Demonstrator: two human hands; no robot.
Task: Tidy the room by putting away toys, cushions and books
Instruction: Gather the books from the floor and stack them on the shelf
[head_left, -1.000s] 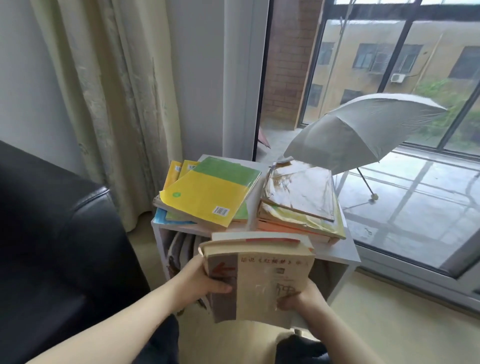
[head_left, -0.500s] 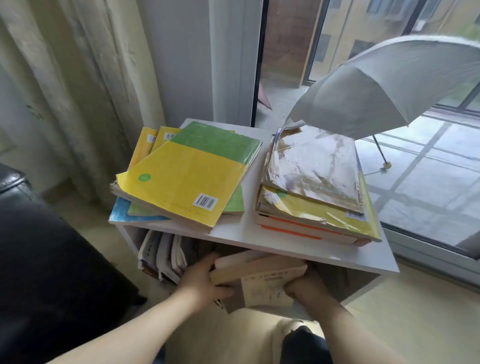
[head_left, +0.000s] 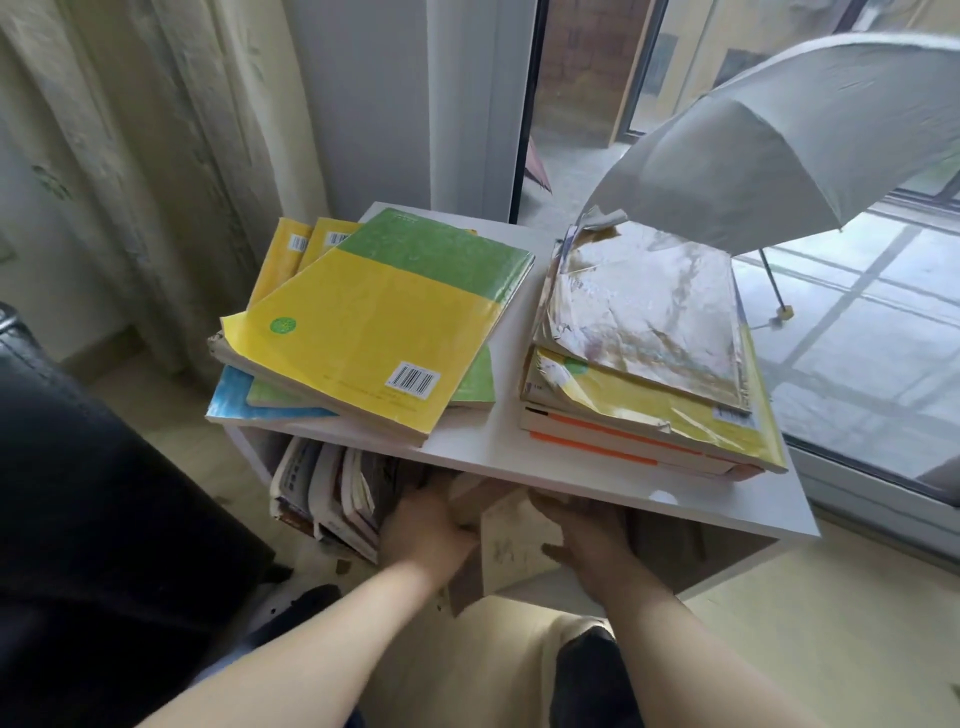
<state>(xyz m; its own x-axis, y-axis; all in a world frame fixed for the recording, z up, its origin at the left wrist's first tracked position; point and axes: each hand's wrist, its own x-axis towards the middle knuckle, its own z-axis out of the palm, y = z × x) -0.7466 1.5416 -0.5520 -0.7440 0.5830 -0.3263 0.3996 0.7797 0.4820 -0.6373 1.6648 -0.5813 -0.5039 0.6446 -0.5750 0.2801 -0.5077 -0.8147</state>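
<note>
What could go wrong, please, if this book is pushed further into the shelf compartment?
1. The worn book, held by the left hand and right hand, sits partly under the shelf top beside slumped books. It may snag their bent covers or push them over.
2. The left pile juts past the shelf top's edge, just above the left hand. A bump from below could probably tip it off.

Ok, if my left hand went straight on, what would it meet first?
Likely free: the left hand, gripping the tan book, points into the white shelf beside the leaning books; its back is hidden.
</note>
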